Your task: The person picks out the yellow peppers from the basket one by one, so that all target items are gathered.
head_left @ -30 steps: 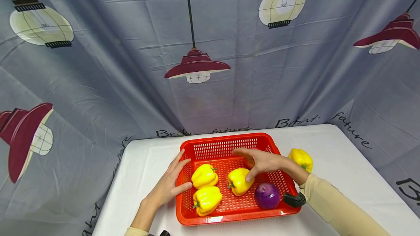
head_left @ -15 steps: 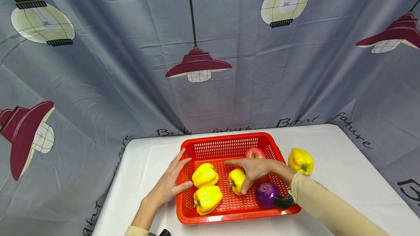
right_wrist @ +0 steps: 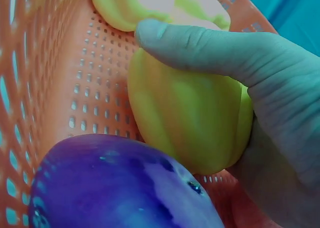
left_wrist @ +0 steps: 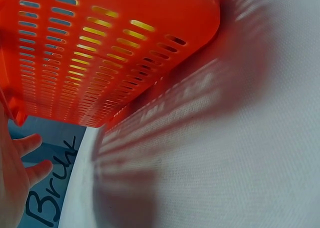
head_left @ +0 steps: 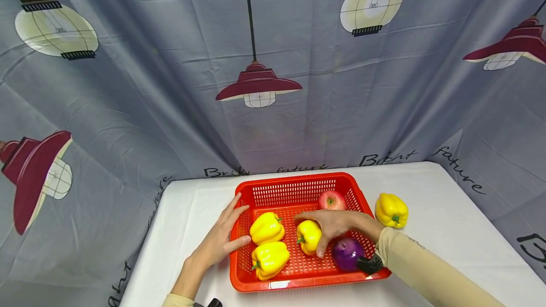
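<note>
A red plastic basket [head_left: 298, 178] sits on a white-clothed table [head_left: 448, 231]. My right hand [head_left: 326, 226] reaches into it and grips the middle yellow pepper [head_left: 308, 237]. In the right wrist view my thumb [right_wrist: 200, 48] curls over this pepper [right_wrist: 190, 123], with the palm on its other side. A purple onion [head_left: 346, 253] lies just right of it and fills the lower left of the wrist view [right_wrist: 115, 188]. My left hand [head_left: 228, 233] rests with straight fingers against the basket's left outer wall [left_wrist: 100, 53].
Two more yellow peppers [head_left: 266, 227] [head_left: 270, 258] lie in the basket's left half, and a red apple [head_left: 332, 200] sits at its far right corner. Another yellow pepper [head_left: 391, 210] stands on the table right of the basket. A grey lamp-print curtain [head_left: 273, 84] backs the table.
My right hand came down from above the basket's far side onto the middle pepper and curled round it, uncovering the apple. The left hand stayed put.
</note>
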A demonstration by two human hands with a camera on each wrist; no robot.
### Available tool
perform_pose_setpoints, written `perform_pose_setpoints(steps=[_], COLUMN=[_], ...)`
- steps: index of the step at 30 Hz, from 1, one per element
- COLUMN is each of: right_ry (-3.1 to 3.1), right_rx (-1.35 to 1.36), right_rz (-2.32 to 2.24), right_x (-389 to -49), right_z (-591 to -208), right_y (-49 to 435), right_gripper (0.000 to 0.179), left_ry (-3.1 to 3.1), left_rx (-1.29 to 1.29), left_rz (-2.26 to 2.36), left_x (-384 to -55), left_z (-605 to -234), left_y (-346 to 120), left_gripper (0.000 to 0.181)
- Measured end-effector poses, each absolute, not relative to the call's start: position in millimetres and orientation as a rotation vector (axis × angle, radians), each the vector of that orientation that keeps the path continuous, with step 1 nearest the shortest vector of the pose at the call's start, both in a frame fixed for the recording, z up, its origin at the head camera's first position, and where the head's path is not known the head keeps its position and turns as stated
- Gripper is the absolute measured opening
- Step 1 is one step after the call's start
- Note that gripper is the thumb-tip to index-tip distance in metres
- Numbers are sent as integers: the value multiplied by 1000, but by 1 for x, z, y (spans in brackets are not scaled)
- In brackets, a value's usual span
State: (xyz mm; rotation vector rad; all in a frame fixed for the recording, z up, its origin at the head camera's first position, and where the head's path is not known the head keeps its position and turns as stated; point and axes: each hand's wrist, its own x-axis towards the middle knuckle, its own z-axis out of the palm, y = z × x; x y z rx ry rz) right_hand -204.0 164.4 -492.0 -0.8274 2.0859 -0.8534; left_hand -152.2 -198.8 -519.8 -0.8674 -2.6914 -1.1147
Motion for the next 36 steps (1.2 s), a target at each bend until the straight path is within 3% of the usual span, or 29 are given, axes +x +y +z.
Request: perform_pose_setpoints(steps=[6, 36], right_ry=[2082, 2121], right_rx=[-874, -840], right_rz=[-891, -1102], right_x=[-205, -194], right_z=[-496, -473], right_y=[163, 173], right_gripper=[62, 61], left_ry=[-2710, -2706], left_rx=[-840, -845], left_rz=[-1125, -1124], left_x=[-152, -153], left_z=[-522, -523], left_y=[-200, -199], left_gripper=[72, 73])
